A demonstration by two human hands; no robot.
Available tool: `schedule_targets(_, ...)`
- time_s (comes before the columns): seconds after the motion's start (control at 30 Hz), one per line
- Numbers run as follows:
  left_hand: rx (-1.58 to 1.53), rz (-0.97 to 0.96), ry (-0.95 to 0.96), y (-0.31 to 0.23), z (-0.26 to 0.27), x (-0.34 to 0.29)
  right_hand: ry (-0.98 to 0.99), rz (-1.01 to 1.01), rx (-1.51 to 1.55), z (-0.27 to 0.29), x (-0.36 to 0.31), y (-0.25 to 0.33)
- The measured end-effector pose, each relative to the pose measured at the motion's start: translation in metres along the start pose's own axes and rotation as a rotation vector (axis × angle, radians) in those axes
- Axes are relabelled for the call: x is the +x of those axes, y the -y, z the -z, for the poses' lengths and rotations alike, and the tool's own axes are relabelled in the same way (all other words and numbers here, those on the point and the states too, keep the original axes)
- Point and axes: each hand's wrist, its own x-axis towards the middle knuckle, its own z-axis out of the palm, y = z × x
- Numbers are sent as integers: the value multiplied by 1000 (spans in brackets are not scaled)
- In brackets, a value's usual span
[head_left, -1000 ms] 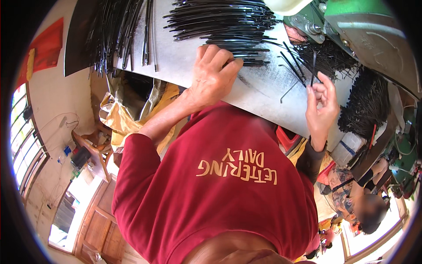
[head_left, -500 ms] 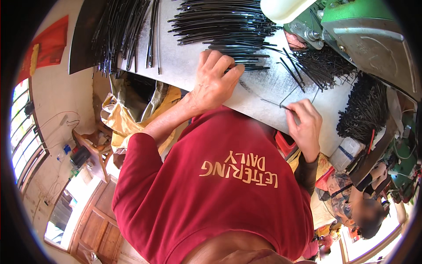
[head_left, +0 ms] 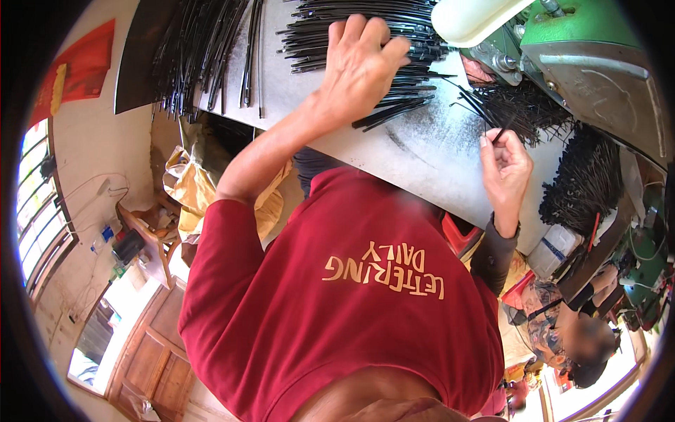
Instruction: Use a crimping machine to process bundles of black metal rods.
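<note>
My left hand point(head_left: 362, 70) lies over a wide pile of thin black rods point(head_left: 309, 49) at the top of the grey metal table point(head_left: 422, 158). Its fingers curl down into the pile, so whatever they pinch is hidden. Below its fingers a smaller group of black rods point(head_left: 394, 111) lies slantwise. To the right, my right hand point(head_left: 508, 169) is closed in a pinch at the lower end of a thin black rod point(head_left: 478, 105). That rod lies among a few others beside a tangled heap of fine black pieces point(head_left: 520, 105).
A green machine point(head_left: 583, 42) with a pale tray point(head_left: 471, 21) stands at upper right. More black rods point(head_left: 204, 56) lie on the table's left. A dense black bundle point(head_left: 580, 176) and a clear box point(head_left: 554, 250) sit at right. Another person point(head_left: 555, 316) is at lower right.
My left hand has moved up from the lower rods onto the larger pile. My right hand has moved up and right, away from the thin bent piece it pinched near the table's front edge.
</note>
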Motion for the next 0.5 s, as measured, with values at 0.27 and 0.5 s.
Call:
schedule_targets(0.27,-91,75,108,26,-7,5,114,-175,500,-15,2,20)
schedule_targets(0.5,51,47,168,13,-5,2,140,-150,565,-28,6,28)
